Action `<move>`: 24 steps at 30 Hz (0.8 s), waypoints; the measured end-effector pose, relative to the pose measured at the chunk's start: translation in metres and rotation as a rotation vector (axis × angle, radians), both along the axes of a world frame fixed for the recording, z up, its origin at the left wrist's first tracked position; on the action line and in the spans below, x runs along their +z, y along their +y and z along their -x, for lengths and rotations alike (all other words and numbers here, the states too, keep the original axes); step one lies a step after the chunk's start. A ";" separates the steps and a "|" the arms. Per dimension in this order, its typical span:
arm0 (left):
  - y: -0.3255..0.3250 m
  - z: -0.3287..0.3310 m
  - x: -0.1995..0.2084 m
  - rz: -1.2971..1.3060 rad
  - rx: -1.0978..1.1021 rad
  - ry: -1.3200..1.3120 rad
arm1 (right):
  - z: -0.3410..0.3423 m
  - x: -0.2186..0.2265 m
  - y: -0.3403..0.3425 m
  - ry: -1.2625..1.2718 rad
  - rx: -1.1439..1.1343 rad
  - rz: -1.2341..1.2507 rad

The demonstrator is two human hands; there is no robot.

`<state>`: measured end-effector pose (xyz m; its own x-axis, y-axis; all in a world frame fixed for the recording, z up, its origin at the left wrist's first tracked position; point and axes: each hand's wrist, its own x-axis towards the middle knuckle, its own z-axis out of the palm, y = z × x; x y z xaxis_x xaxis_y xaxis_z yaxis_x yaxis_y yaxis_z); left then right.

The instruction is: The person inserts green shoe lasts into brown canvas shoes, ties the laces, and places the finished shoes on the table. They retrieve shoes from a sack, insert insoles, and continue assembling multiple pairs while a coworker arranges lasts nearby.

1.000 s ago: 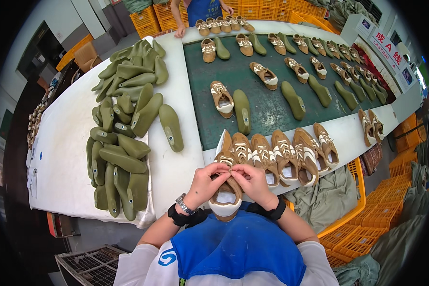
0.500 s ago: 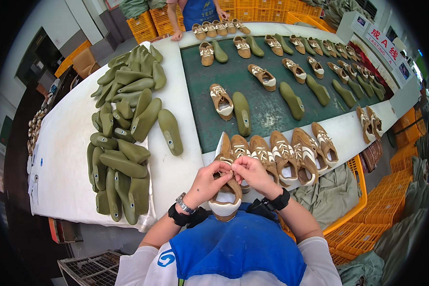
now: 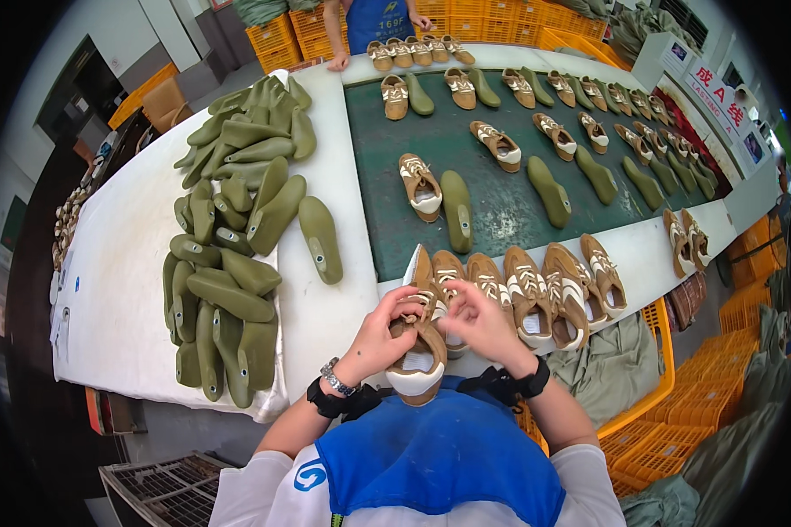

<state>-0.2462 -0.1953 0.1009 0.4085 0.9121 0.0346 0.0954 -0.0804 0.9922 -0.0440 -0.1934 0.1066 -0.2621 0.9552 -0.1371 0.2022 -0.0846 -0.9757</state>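
A brown suede sneaker with a white heel stands at the table's near edge, against my apron, heel toward me. My left hand curls over its left side, thumb and fingers closed at the shoelace near the throat. Just right of the laces, my right hand is lifted with fingers apart and nothing visible in them. It partly covers the neighbouring sneakers. Several matching laced sneakers line the table edge to the right. Whether my left fingertips pinch one lace end or both is too small to tell.
Olive shoe lasts lie heaped on the white table at left. A green conveyor belt carries sneakers and lasts in rows. Across the table stands a person in a blue apron. Yellow crates with grey-green cloth stand at right.
My right hand has let go of the laces and moved slightly right, its fingers spreading. My left hand stays at the laces. The whole view has shifted a little.
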 end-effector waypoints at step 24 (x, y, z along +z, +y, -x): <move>-0.005 0.010 0.002 -0.397 -0.039 0.168 | 0.010 -0.005 -0.024 -0.391 -0.187 -0.423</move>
